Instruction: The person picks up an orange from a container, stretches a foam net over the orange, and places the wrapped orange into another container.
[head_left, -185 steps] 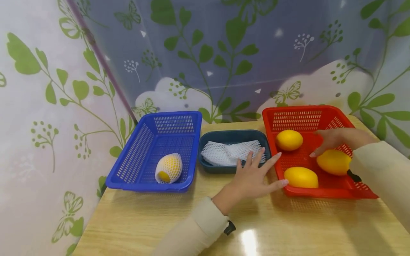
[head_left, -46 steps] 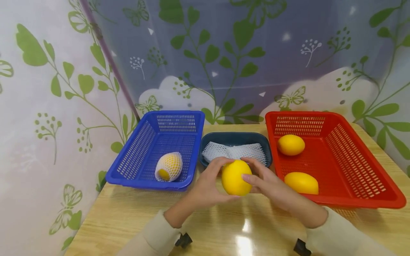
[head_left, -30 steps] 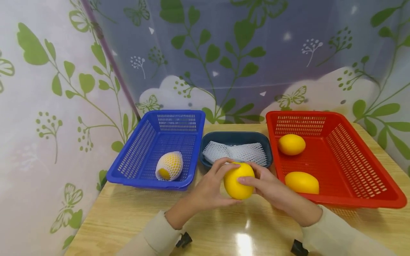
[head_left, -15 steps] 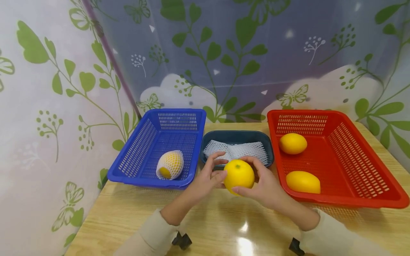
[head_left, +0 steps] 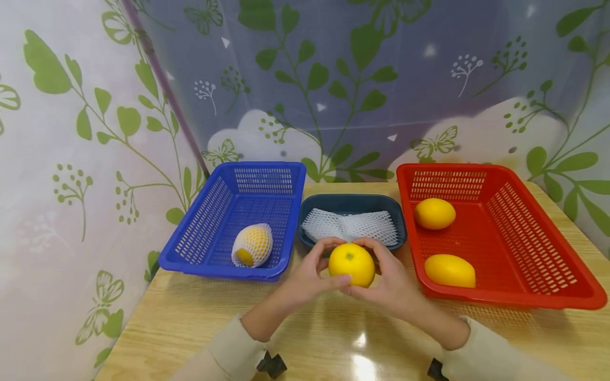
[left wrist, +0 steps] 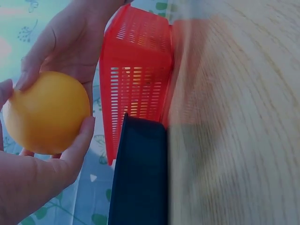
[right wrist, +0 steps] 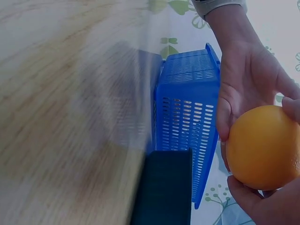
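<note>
Both hands hold a smooth yellow oval fruit (head_left: 351,265) above the wooden table, in front of the dark tray. Its greenish stem spot faces up toward the head view. My left hand (head_left: 307,278) curls round its left side, and my right hand (head_left: 395,283) grips the right side; the thumbs meet near its lower front. In the left wrist view the fruit (left wrist: 49,112) sits between the fingers of both hands, clear of the table. The right wrist view shows the same fruit (right wrist: 265,147) with its far side hidden.
White foam net sleeves (head_left: 350,226) lie in a dark green tray (head_left: 352,200). A blue basket (head_left: 229,272) at left holds a netted yellow fruit (head_left: 253,245). At right, a red basket (head_left: 514,299) holds two bare yellow fruits (head_left: 434,214). All stand on the table (head_left: 200,317).
A fruit has come out of the red basket and is now between both hands. Its stem end has turned up into view. The left fingers, looser half a second ago, now close round it.
</note>
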Demonstrator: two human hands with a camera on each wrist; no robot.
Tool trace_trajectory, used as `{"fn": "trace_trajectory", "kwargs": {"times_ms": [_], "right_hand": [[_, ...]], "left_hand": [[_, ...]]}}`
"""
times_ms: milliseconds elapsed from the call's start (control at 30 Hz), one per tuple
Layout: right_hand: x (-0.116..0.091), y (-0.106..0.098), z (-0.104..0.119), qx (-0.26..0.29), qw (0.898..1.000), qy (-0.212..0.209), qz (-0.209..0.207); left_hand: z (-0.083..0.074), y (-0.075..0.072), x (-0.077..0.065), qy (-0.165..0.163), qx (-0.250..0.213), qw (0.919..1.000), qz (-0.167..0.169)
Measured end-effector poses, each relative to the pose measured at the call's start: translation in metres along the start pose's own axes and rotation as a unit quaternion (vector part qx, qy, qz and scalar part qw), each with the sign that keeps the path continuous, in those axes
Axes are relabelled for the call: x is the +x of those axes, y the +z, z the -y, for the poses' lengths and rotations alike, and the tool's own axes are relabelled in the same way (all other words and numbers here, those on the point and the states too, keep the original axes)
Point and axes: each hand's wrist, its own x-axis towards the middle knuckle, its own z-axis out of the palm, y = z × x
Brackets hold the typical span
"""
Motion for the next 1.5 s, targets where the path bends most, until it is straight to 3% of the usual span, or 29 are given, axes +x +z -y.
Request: {"fn": "trace_trajectory", "kwargs": {"times_ms": [300,467,733,933,1067,1267,1500], "right_hand": [[-0.004,0.004,-0.002,0.019,0.999,0.028,0.014],[-0.006,0.007,-0.006,0.034,0.999,0.032,0.024],[-0.013,0.009,-0.020,0.076,0.993,0.056,0.073],[-0.017,0.011,-0.028,0.066,0.991,0.083,0.082],[-0.018,0.014,-0.034,0.091,0.986,0.103,0.096],[-0.020,0.016,-0.041,0.113,0.982,0.098,0.111],[-0.020,0.018,-0.045,0.103,0.984,0.090,0.111]], "left_hand": [[0.003,-0.001,-0.004,0.006,0.024,0.9997,0.009],[0.008,0.001,-0.005,-0.005,0.050,0.9987,-0.005],[0.023,0.001,-0.010,-0.015,0.101,0.9944,-0.024],[0.033,-0.001,-0.010,-0.023,0.125,0.9920,-0.001],[0.037,-0.001,-0.010,-0.030,0.129,0.9911,0.013],[0.040,-0.002,-0.009,-0.056,0.121,0.9908,0.021],[0.044,-0.003,-0.008,-0.062,0.128,0.9895,0.023]]}}
